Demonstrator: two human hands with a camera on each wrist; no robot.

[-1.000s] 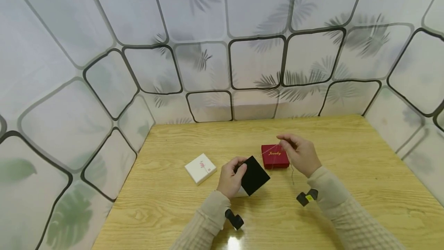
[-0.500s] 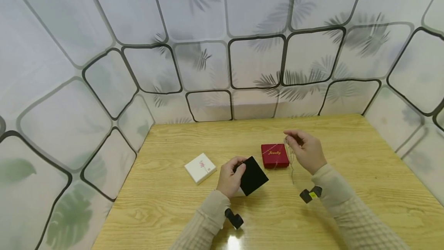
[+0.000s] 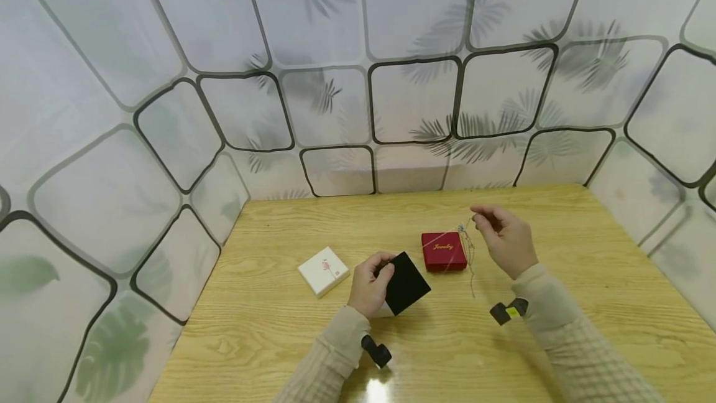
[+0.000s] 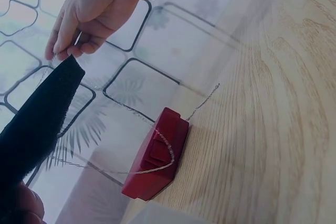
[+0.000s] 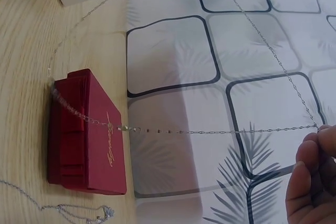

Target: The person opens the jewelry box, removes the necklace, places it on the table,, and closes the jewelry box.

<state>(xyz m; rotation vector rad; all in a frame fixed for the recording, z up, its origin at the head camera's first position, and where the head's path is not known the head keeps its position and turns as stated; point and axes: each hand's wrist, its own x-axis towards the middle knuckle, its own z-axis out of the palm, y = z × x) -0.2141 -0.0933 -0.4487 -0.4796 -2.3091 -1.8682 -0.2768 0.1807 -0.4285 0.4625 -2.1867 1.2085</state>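
My left hand (image 3: 369, 285) holds a black square pad (image 3: 407, 285), thumb on its face. A white part (image 3: 385, 311) shows below the pad. My right hand (image 3: 506, 241) pinches a thin silver necklace (image 5: 241, 130) between thumb and fingertips, past the right side of a red box (image 3: 444, 250) lettered "Jewelry". The chain hangs in a loop in front of that box and runs back toward the pad; where it meets the pad is too fine to tell. A second silver chain (image 3: 472, 266) lies on the table beside the red box.
A white box (image 3: 323, 271) with a pink flower print sits left of my left hand. All stands on a wooden table (image 3: 268, 341), with patterned fabric (image 3: 414, 104) behind and at the sides. Dark wrist cameras (image 3: 377, 352) sit on both sleeves.
My right hand has moved right and slightly away, drawing the necklace further from the pad. The pad in my left hand has shifted slightly left. Both boxes have stayed put.
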